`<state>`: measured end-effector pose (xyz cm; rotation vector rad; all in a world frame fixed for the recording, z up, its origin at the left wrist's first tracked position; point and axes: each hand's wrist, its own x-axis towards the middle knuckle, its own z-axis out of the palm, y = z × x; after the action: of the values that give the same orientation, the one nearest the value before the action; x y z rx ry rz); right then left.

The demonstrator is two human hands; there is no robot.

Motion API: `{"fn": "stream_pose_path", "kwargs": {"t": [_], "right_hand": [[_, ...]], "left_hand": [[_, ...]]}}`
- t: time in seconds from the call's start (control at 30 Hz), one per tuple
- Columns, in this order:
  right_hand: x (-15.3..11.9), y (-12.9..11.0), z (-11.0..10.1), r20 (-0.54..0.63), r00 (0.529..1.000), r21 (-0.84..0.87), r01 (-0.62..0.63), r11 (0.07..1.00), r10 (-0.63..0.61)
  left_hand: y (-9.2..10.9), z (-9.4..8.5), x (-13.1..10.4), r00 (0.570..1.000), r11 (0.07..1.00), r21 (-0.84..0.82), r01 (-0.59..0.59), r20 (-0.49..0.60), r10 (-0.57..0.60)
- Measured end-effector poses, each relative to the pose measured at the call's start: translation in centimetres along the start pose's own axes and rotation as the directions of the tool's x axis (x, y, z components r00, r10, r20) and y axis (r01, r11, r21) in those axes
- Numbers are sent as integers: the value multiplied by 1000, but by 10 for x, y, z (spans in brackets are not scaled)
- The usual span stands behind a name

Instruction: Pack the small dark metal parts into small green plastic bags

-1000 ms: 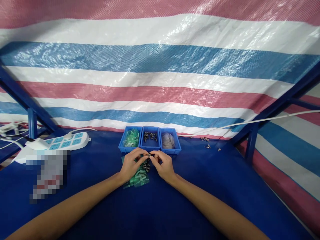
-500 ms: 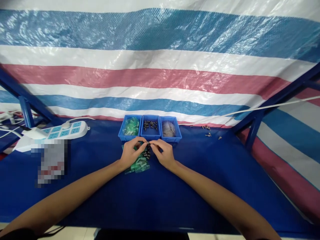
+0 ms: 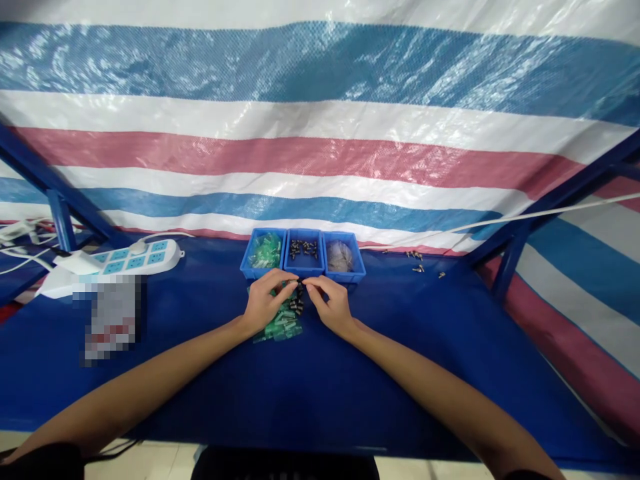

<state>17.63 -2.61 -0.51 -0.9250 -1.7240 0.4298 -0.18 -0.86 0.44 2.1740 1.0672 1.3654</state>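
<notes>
My left hand (image 3: 265,301) and my right hand (image 3: 330,305) meet almost tip to tip just in front of the small blue bins. Thumb and forefinger are pinched together on each; whatever sits between the tips is too small and dark to make out. Below them lies a small pile of dark-and-silver metal parts (image 3: 297,305). Green translucent plastic pieces (image 3: 283,328) are heaped beside it, partly under my left hand. Behind stand the left bin with green plastic pieces (image 3: 267,251), the middle bin with small metal parts (image 3: 303,249) and the right bin with clear, thin plastic pieces (image 3: 340,257).
A white power strip (image 3: 145,260) with plugs and cables lies at the left, a blurred grey packet (image 3: 116,313) in front of it. Several loose metal parts (image 3: 415,255) lie at the back right. Striped sheeting (image 3: 320,157) hangs behind the blue table (image 3: 300,400).
The view has shifted slightly. My fingertips have drawn a little apart, and the small metal part that showed between them is harder to see.
</notes>
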Motion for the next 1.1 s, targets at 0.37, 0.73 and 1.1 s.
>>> {"fn": "stream_pose_path", "kwargs": {"t": [0.37,0.73,1.1], "right_hand": [[-2,3,2,8,1000,-2,3,1000,-2],[-2,3,3,6,1000,14,20,1000,-20],[-3,4,3,60,996,-8,-60,998,61]], "left_hand": [[-1,3,-2,994,989,-103,104,43,-100],[-7,7,-8,982,948,-256,188,76,-174],[-7,5,-8,985,954,-249,167,92,-149]]}}
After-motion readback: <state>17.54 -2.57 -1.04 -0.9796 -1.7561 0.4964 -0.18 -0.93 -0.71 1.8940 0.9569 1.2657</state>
